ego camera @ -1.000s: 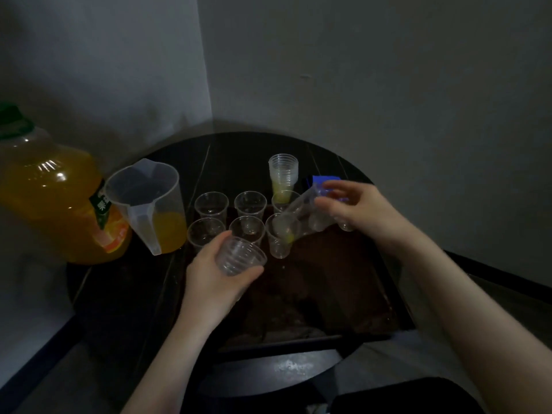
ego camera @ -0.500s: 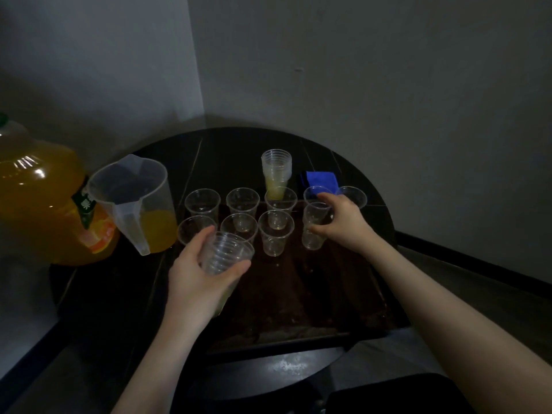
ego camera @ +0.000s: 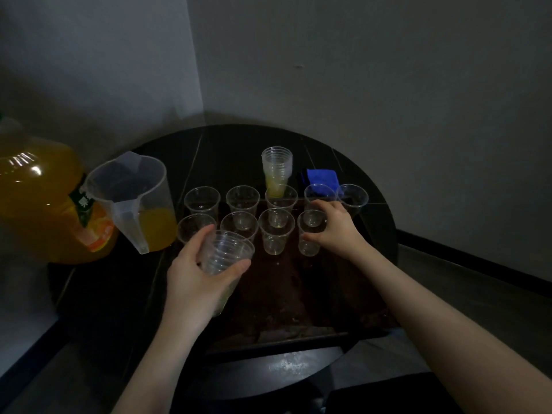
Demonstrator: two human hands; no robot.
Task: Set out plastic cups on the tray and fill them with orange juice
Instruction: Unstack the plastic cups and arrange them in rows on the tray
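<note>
since a moment ago, when my right hand (ego camera: 331, 231) was carrying a cup tilted over the rows, that cup (ego camera: 310, 233) now stands upright at the right end of the nearer row on the tray (ego camera: 298, 333), and my fingers are curled round its side, not yet let go. my left hand (ego camera: 198, 270) has hardly shifted: it grips the nested stack of cups (ego camera: 225, 252) at lower centre-left of the frame, mouth tilted toward the upper right. nine cups stand in two rows across the middle of the frame, all without juice as far as i can tell in this dim light. a second stack (ego camera: 277, 168) stands behind them, beside a blue cloth (ego camera: 321, 177). the jug (ego camera: 134, 198) with some juice and the big juice bottle (ego camera: 44, 201) sit at the left. the next cup comes off the stack in my left hand, which lies to the lower left of my right hand; i judge the right must cross back leftward to pull one along the stack's tilted axis, while the left steadies it. bare tray lies nearest me, at lower centre.
</note>
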